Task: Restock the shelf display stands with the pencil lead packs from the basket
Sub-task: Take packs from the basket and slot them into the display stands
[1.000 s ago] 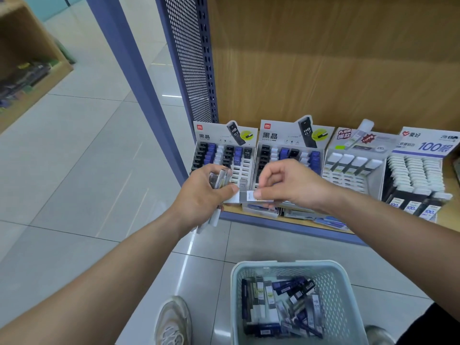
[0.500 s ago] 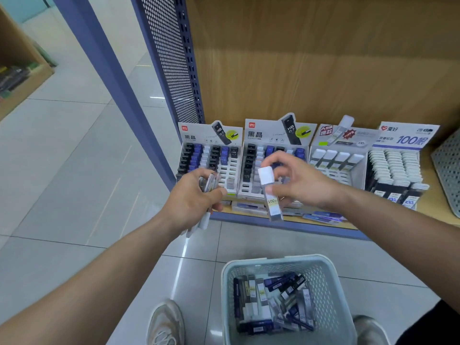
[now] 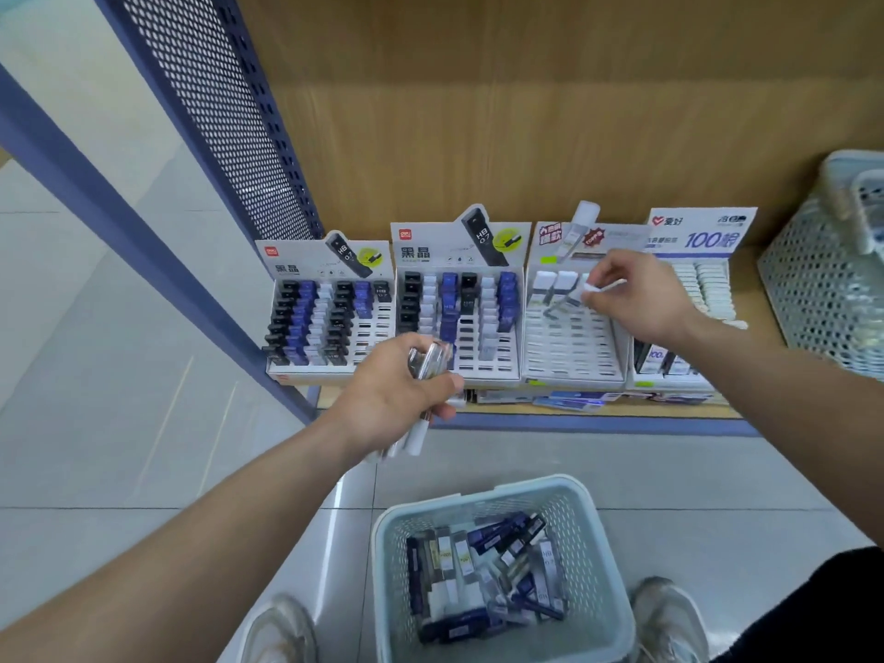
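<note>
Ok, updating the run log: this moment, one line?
right hand pinches pack at third stand | left hand grips spare packs | basket stocked

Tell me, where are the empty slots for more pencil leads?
Mostly the white third stand, bare below its top row of white-capped packs. The second stand has free lower rows. The leftmost stand's left columns and the far-right stand are crowded.

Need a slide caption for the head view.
Right hand pinches a white-capped pack at the white stand; left hand grips spare packs; basket below.
</note>
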A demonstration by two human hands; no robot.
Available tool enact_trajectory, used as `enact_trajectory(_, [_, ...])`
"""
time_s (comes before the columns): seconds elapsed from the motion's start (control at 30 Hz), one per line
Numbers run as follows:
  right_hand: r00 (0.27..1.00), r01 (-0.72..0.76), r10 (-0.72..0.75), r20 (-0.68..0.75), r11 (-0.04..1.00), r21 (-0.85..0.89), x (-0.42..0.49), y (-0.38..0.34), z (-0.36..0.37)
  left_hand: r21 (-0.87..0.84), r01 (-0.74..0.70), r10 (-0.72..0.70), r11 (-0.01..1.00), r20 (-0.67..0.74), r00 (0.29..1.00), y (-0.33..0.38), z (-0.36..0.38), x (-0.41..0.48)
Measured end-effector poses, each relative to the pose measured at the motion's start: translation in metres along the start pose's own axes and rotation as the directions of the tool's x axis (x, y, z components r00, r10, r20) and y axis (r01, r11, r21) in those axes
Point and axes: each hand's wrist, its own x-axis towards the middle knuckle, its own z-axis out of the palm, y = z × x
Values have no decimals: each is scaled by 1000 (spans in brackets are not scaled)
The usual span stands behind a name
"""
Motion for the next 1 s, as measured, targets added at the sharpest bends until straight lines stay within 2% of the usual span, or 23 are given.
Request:
enact_trajectory(0.33, [999, 13, -12, 41, 999, -42, 22, 6, 29, -77, 29, -25, 997, 57, 998, 5, 12, 11])
enact_trajectory(0.63, [993, 117, -119, -26, 991, -58, 31, 3, 43, -115, 32, -24, 993, 66, 998, 4, 7, 13])
enact_trajectory(1.0, [989, 149, -143, 40, 949, -277, 32, -5, 45, -164, 23, -9, 986, 89, 996, 5, -4, 7])
